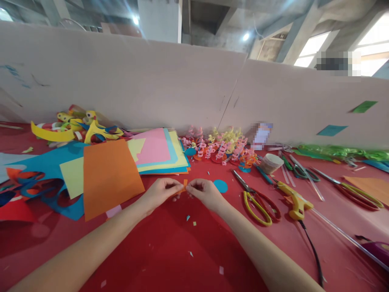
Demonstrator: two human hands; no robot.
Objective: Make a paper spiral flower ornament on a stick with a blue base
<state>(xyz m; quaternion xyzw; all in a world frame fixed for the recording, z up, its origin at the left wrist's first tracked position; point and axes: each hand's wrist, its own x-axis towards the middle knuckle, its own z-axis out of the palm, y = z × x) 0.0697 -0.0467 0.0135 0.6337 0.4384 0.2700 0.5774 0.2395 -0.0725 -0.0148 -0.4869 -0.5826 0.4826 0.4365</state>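
Observation:
Between my two hands is a small orange paper strip (185, 183), mostly covered by fingertips. My left hand (164, 190) pinches it from the left side. From the right, my right hand (203, 191) pinches it with thumb and forefinger. Just beyond my right hand a blue paper circle (220, 186) lies flat on the red table (170, 251). An orange sheet (111, 178) lies to the left of my left hand. Behind the hands sits a stack of coloured paper (154, 150). Curled paper pieces (223, 144) in pink, yellow and orange stand near the wall.
Red-and-yellow scissors (255, 198), a yellow glue gun (293, 198) with a black cord and a roll of tape (271, 163) lie on the right. More scissors (349, 188) rest farther right. Cut blue paper (54, 162) and yellow paper shapes (100, 129) fill the left. A pale wall (136, 81) stands behind.

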